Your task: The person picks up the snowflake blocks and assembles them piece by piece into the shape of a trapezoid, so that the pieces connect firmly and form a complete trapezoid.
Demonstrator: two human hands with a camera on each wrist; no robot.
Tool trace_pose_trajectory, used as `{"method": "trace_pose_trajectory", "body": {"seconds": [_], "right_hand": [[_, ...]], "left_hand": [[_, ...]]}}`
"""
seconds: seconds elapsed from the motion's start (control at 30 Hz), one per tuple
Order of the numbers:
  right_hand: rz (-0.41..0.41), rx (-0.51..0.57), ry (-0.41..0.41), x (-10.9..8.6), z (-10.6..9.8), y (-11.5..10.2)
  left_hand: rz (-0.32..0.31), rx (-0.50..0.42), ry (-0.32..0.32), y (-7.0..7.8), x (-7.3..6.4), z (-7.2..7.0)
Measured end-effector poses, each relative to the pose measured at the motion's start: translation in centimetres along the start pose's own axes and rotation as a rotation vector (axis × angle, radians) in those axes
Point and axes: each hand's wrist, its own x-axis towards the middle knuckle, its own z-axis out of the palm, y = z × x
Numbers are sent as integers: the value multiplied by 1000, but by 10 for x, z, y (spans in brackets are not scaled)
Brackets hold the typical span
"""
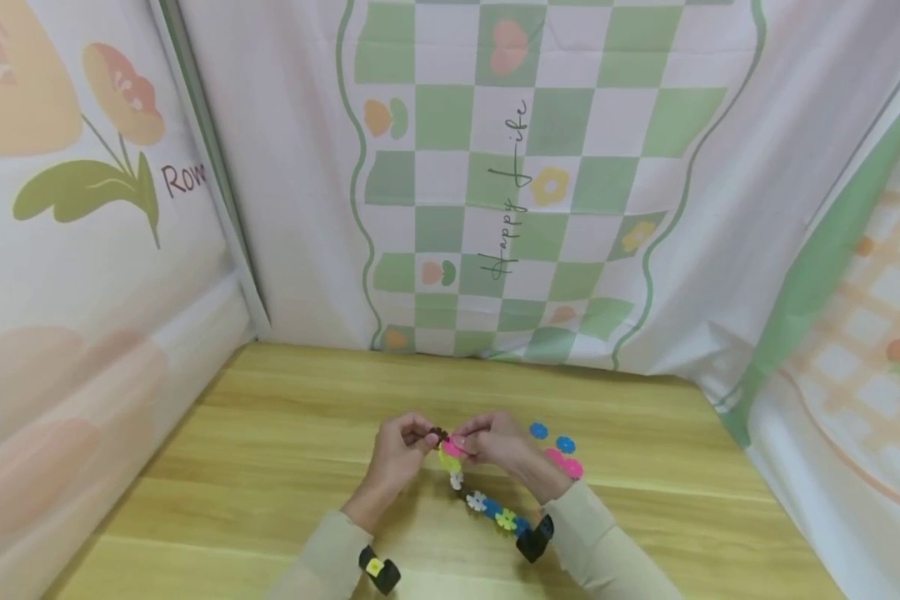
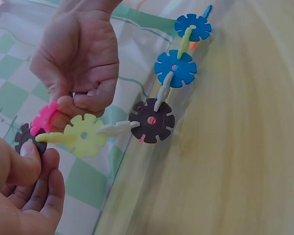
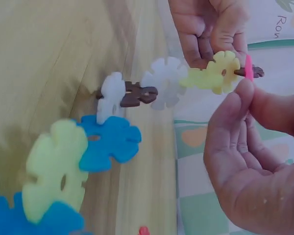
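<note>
Between thumb and fingers, my left hand (image 1: 397, 454) pinches a dark brown notched plastic disc (image 2: 23, 139) at the end of a chain. A pink notched disc (image 2: 45, 117) is pinched by my right hand (image 1: 498, 440); it stands crosswise at the brown disc's edge, overlapping it in the right wrist view. From the brown disc the chain runs through yellow discs (image 2: 83, 136), a white disc (image 3: 165, 82), another brown disc (image 2: 152, 122), another white disc (image 1: 477, 501) and blue discs (image 2: 175, 69). It hangs toward the right forearm, which hides its far end in the head view.
Two loose blue discs (image 1: 538, 430) lie on the wooden table (image 1: 285, 417) beyond the right wrist, with pink discs (image 1: 572, 467) beside them, partly behind the forearm. Patterned cloth (image 1: 487, 183) hangs along the table's back and sides. Each wrist wears a black strap (image 1: 536, 540).
</note>
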Motion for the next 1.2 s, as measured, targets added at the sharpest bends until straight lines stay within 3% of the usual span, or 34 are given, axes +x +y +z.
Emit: {"method": "trace_pose_trajectory", "body": {"seconds": [0.1, 0.23, 0.37, 0.47, 0.6, 0.77, 1.0, 1.2], "right_hand": [[12, -6, -17, 2, -5, -1], [12, -14, -90, 1, -15, -2], [22, 15, -155, 0, -20, -4], [23, 34, -193, -2, -22, -6], [17, 55, -235, -3, -24, -6], [-35, -8, -292, -11, -39, -7], [-149, -329, -236, -39, -82, -7], [-296, -580, -226, -60, -104, 25]], "left_hand": [[-3, 18, -69, 1, 4, -5], [9, 77, -234, 5, 7, -17], [75, 165, -361, 8, 8, -22], [154, 233, -408, 9, 8, -20], [206, 268, -414, 7, 7, -15], [202, 241, -409, 6, 6, -14], [125, 169, -364, 5, 5, -21], [96, 102, -334, 6, 6, -25]]}}
